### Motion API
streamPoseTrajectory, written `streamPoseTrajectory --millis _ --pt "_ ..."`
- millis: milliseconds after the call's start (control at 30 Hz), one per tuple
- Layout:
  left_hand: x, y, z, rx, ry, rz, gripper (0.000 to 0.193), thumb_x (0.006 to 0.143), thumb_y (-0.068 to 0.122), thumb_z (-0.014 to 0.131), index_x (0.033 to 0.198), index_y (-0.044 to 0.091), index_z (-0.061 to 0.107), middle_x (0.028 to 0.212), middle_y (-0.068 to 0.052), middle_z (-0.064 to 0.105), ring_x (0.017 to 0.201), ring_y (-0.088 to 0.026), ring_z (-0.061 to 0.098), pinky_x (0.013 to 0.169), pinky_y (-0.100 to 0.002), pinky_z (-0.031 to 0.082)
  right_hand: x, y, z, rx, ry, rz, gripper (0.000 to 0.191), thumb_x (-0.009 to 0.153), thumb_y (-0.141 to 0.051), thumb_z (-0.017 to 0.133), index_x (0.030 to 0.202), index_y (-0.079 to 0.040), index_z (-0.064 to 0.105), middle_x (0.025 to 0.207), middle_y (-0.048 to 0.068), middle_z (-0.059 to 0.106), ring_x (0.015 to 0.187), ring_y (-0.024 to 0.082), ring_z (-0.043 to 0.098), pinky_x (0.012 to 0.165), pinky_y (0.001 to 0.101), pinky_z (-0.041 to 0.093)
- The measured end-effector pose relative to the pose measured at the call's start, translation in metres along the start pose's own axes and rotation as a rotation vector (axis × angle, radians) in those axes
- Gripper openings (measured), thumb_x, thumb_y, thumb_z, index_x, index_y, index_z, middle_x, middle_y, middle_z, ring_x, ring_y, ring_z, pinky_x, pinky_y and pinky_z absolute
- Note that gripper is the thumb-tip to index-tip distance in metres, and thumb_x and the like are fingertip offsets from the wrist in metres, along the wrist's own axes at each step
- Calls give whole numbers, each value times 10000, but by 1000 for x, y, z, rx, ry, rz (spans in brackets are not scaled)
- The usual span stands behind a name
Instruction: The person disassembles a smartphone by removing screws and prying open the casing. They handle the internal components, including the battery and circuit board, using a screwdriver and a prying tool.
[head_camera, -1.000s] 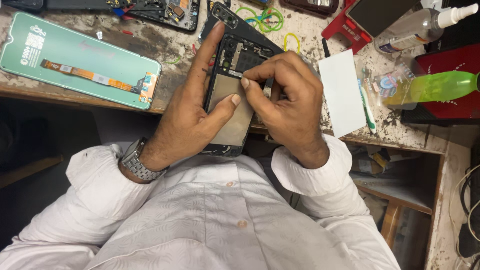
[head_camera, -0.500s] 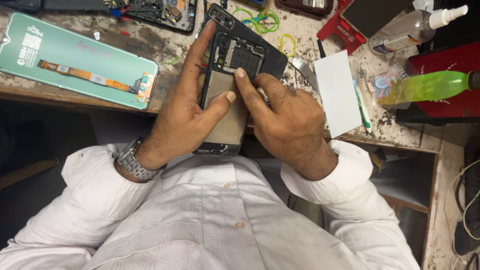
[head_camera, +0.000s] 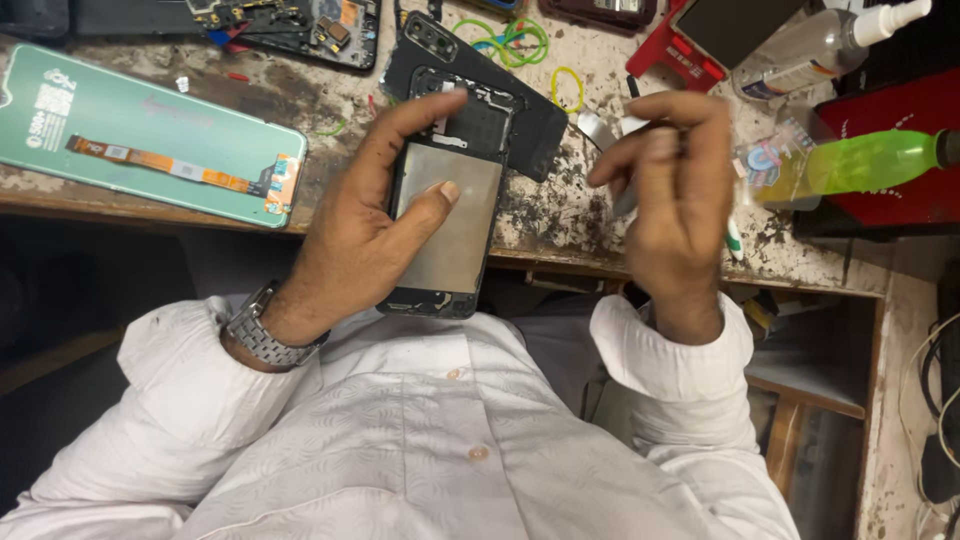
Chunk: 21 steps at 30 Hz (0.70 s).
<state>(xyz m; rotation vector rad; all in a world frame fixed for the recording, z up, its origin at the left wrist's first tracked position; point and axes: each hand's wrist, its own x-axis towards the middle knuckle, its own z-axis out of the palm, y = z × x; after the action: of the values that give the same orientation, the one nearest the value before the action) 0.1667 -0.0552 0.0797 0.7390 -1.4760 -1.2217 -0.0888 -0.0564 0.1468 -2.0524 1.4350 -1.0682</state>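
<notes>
Black, back-less opened phone with its flat grey battery (head_camera: 447, 225) sits clamped in the left hand (head_camera: 370, 230), while the right hand (head_camera: 672, 190) pinches a thin silver tool (head_camera: 625, 200) above the stained table (head_camera: 560, 215).

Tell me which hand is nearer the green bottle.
Right. The right hand hovers just left of the green bottle, apart from it; the left hand grips the opened phone farther left.

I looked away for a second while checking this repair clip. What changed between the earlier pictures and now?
The right hand has lifted off the opened phone and moved right, away from it, now pinching a thin tool that is too blurred to name. The left hand still grips the phone, thumb on its metal plate. The teal screen panel stayed put.
</notes>
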Motion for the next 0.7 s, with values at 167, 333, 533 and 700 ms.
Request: streamPoseTrajectory --millis 167,333,533,700 --pt "1 -4 3 45 -9 34 353 1073 -12 602 1414 41 531 1386 -61 588 1316 -140 559 1194 -294 440 -3 47 -3 207 224 12 178 1294 -198 379 1235 -71 489 819 68 597 633 116 533 586 246 385" --pt "3 -5 8 -119 19 -117 356 1081 24 600 1431 54 545 1351 -36 606 1251 -102 580 1089 -263 487 2 73 -9 752 234 373 164 1084 -89 582 1189 -78 455 886 64 635 644 121 588 539 244 483" --pt "9 -6 11 -91 37 -91 313 1106 17 611 1411 36 545 1303 -35 591 1216 -83 571 1094 -246 477 -8 81 10 451 188 15 344 1120 43 675 1297 -84 409 1127 98 618 969 151 686 783 266 631" --pt "13 -4 14 -103 41 -128 372 1089 33 612 1448 55 516 1351 -29 587 1267 -100 574 1109 -266 496 -7 88 22 358 159 43 326 1133 83 689 1265 -41 418 1157 91 586 960 126 603 838 237 581"
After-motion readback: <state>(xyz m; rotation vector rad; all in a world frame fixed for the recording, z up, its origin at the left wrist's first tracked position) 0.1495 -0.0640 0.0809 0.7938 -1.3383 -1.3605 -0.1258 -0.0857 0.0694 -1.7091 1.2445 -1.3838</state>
